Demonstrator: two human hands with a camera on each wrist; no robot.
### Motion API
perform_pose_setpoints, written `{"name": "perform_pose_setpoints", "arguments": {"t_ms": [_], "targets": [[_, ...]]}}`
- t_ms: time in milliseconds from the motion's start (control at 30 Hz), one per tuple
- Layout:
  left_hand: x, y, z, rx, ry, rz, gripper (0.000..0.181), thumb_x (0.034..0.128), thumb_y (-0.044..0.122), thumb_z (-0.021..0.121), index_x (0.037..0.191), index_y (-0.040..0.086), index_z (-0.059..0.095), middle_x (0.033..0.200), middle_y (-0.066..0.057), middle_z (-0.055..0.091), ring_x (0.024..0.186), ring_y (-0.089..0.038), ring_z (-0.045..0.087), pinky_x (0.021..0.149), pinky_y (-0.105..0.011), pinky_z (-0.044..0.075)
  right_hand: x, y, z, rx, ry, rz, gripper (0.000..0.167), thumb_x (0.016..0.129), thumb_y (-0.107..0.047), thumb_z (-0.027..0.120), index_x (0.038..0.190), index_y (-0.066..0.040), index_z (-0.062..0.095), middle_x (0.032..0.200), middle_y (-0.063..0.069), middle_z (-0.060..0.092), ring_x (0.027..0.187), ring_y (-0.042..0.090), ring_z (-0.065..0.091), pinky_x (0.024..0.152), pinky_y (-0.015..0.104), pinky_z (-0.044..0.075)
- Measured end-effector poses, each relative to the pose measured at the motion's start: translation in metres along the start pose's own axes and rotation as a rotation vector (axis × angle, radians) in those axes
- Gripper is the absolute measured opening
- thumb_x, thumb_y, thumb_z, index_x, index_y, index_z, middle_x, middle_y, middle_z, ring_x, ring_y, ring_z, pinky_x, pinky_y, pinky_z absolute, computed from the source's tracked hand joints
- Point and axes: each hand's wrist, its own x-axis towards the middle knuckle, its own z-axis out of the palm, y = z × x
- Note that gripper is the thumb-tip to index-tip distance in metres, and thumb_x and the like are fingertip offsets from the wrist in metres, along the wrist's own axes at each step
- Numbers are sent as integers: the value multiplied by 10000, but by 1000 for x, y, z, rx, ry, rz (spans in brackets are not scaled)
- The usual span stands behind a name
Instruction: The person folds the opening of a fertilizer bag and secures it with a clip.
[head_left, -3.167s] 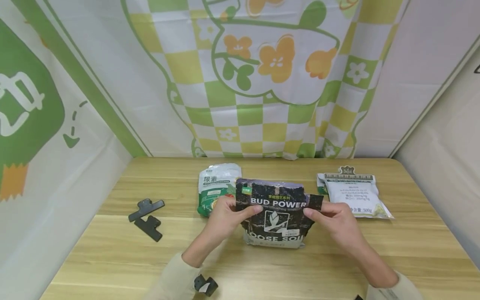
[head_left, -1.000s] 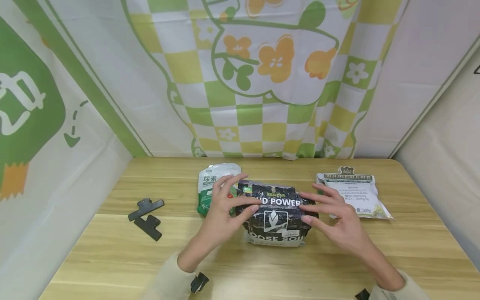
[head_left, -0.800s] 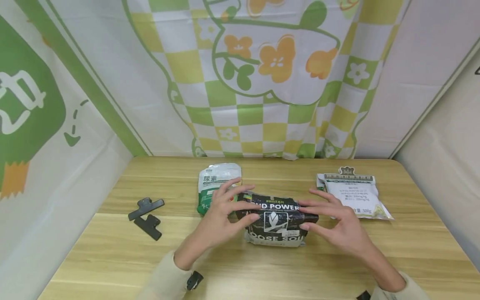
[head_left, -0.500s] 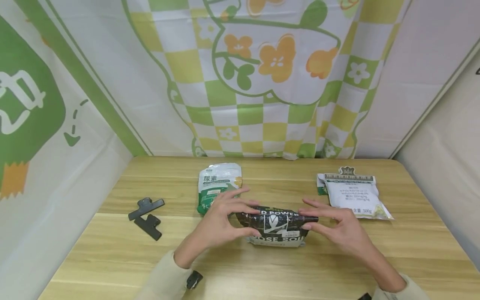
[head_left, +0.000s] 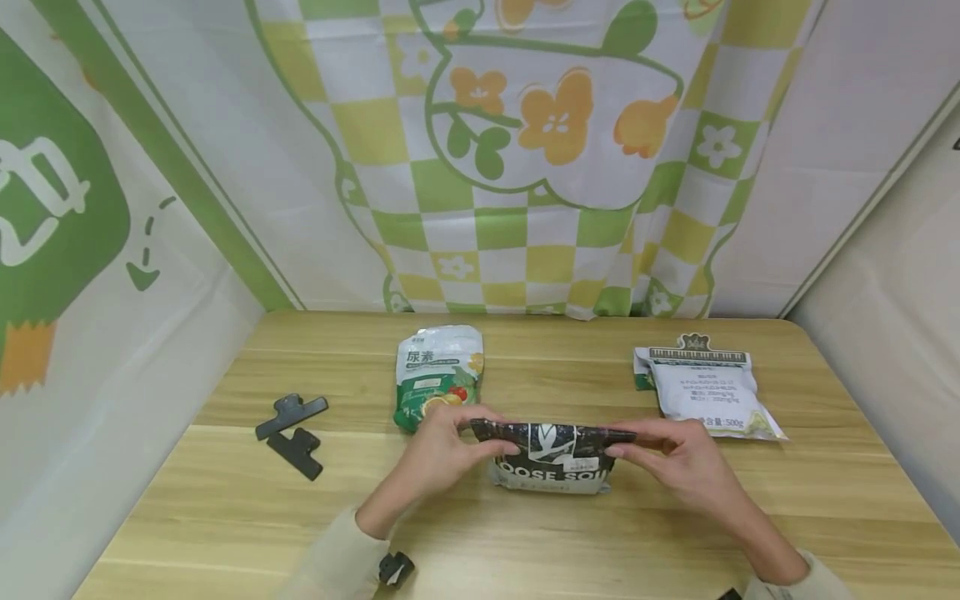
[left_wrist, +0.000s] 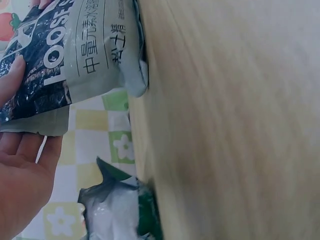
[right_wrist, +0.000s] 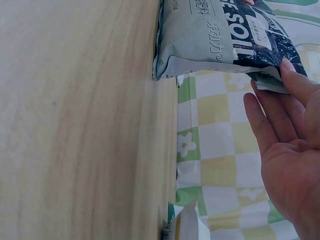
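A black bag with a pale lower part, printed "LOOSE SOIL" (head_left: 551, 468), stands on the table in the head view, its top folded over. My left hand (head_left: 442, 450) pinches the left end of the fold, thumb in front and fingers behind. At the right end my right hand (head_left: 688, 461) pinches the fold the same way. The left wrist view shows the thumb on the dark front of the soil bag (left_wrist: 82, 45) and fingers at its back. In the right wrist view the thumb presses the soil bag (right_wrist: 200, 42) near its folded corner.
Two black bag clips (head_left: 291, 413) lie at the left of the wooden table (head_left: 225, 517). Behind my left hand is a green-and-white bag (head_left: 440, 358). At the back right lies a white bag (head_left: 708, 398), its top held by a piano-shaped clip (head_left: 697, 355). A patterned curtain (head_left: 517, 233) hangs behind.
The soil bag's top has been rolled down, covering the "BUD POWER" print. Both hands came down with it; their fingers, spread over the bag a second ago, now pinch the fold's ends.
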Motion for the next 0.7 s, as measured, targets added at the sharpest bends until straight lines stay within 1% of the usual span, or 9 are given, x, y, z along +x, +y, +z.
{"name": "perform_pose_setpoints", "arguments": {"t_ms": [33, 67, 167, 267, 400, 467, 533, 600, 700], "targets": [[0, -1, 0, -13, 0, -16, 232, 783, 307, 921, 998, 306, 833, 1073, 120, 810, 1013, -57, 726, 981, -314, 579, 0, 0, 0, 6, 3, 10, 256, 885, -92, 822, 1138, -128, 813, 1118, 38, 820, 926, 62, 780, 731, 247, 630], [0, -3, 1, -25, -3, -27, 215, 794, 315, 915, 992, 300, 834, 1077, 113, 808, 938, -52, 715, 890, -268, 585, 0, 1, 0, 11, 9, 19, 251, 884, -96, 823, 1133, -129, 815, 1111, 20, 822, 905, 67, 782, 713, 260, 630], [1, -7, 2, -47, -10, -47, 194, 824, 347, 890, 995, 272, 837, 1090, 65, 812, 768, -48, 648, 657, -172, 502, 0, 1, 1, 31, 26, 41, 235, 883, -86, 823, 1117, -111, 821, 1092, -30, 824, 875, 56, 775, 708, 280, 638], [3, -9, 2, -78, -28, -46, 186, 863, 328, 860, 1012, 218, 838, 1085, 4, 819, 673, -74, 605, 555, -159, 432, 0, 2, 1, 53, 39, 62, 218, 878, -74, 824, 1096, -85, 823, 1069, -75, 823, 855, 48, 771, 702, 296, 641], [3, -9, 1, -92, -38, -50, 189, 891, 295, 840, 1033, 169, 836, 1038, -42, 824, 713, -67, 642, 595, -167, 483, 0, 2, 1, 76, 28, 92, 206, 895, -84, 814, 1097, -52, 817, 1050, -116, 819, 835, 60, 777, 701, 290, 642], [2, -9, 1, -99, -46, -59, 190, 900, 282, 832, 1037, 150, 834, 1000, -59, 826, 721, -60, 668, 616, -186, 525, 0, 3, 2, 109, 10, 104, 214, 910, -76, 799, 1115, -16, 803, 1049, -83, 824, 822, 85, 788, 722, 297, 650], [2, -10, 1, -119, -57, -74, 199, 906, 272, 827, 1044, 128, 830, 965, -79, 827, 729, -67, 700, 639, -204, 561, 0, 4, 2, 154, -10, 120, 233, 921, -59, 784, 1133, 36, 779, 1039, -32, 829, 807, 116, 797, 742, 331, 659], [2, -11, 1, -145, -69, -90, 218, 915, 262, 818, 1060, 99, 822, 954, -105, 826, 759, -81, 745, 689, -229, 604, 1, 5, 3, 205, -27, 160, 258, 926, -48, 775, 1146, 84, 752, 1007, -1, 832, 794, 135, 802, 758, 345, 660], [2, -16, 2, -191, -83, -129, 246, 926, 246, 808, 1087, 61, 808, 958, -140, 823, 792, -132, 785, 733, -253, 632, 4, 6, 6, 280, -53, 265, 308, 936, -51, 767, 1164, 146, 702, 973, 13, 832, 797, 141, 801, 770, 360, 659]]}}
